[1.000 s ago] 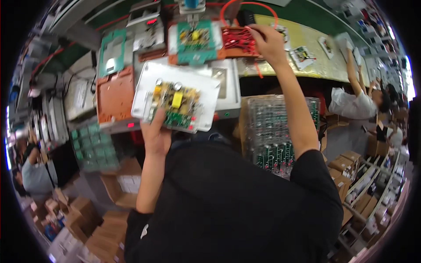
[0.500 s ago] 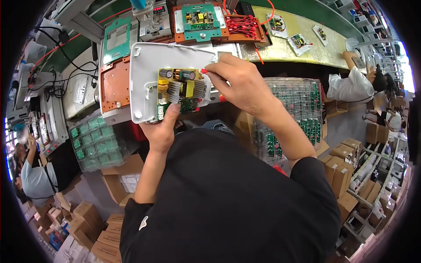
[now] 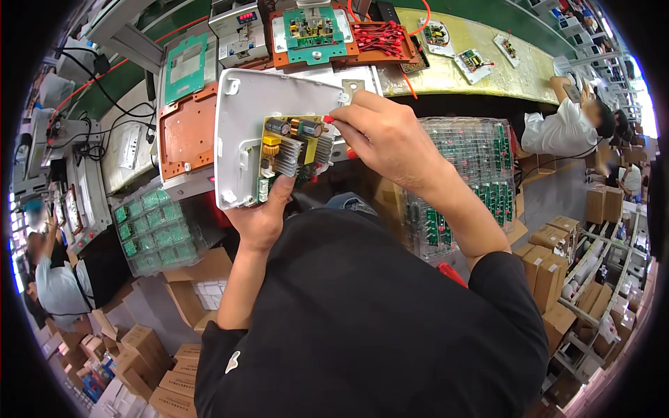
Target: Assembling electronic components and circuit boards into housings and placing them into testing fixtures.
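a red piece (image 3: 329, 119) sits pinched between thumb and forefinger of the right hand (image 3: 390, 139) at the far right corner of a board (image 3: 287, 150), moments after that hand was over the tray of red leads (image 3: 380, 40) at the far side of the bench; the work appears to have passed from fetching to fitting. the left hand (image 3: 259, 217) grips the near edge of the white case (image 3: 240, 104), thumb pressed over the board, which lies in the case's right part. held up before the worker's body, the case now tips more steeply than a second ago, seemingly to bring that corner to the fingers. whether the piece is seated cannot be told. beyond, another board (image 3: 310, 31) rests in a fixture (image 3: 348, 56).
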`<action>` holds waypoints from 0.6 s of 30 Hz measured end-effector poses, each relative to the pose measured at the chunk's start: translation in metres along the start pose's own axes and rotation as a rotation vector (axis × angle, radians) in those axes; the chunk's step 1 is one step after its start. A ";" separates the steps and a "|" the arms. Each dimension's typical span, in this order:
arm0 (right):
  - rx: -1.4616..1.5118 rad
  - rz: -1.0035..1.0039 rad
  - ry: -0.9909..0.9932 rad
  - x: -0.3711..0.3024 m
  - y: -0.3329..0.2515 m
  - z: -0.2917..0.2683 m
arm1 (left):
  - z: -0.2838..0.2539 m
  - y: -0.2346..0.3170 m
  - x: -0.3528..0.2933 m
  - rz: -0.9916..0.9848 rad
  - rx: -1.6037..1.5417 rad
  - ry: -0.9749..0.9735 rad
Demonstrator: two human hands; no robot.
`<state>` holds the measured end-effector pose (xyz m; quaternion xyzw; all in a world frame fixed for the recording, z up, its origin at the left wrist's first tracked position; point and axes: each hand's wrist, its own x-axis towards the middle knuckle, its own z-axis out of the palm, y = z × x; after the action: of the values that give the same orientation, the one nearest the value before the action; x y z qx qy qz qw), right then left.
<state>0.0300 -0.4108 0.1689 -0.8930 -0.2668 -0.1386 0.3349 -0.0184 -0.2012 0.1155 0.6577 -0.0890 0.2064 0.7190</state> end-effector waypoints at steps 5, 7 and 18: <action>-0.001 -0.019 0.071 -0.005 0.005 -0.001 | 0.005 0.000 0.000 -0.016 0.007 -0.017; -0.001 -0.009 0.072 -0.005 0.006 -0.001 | 0.007 0.001 0.001 -0.018 0.014 -0.022; 0.002 -0.001 0.078 -0.003 0.004 0.004 | 0.000 0.003 0.011 0.075 0.115 -0.025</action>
<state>0.0301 -0.4120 0.1630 -0.8865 -0.2539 -0.1733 0.3459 -0.0096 -0.1995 0.1224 0.6965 -0.1107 0.2299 0.6707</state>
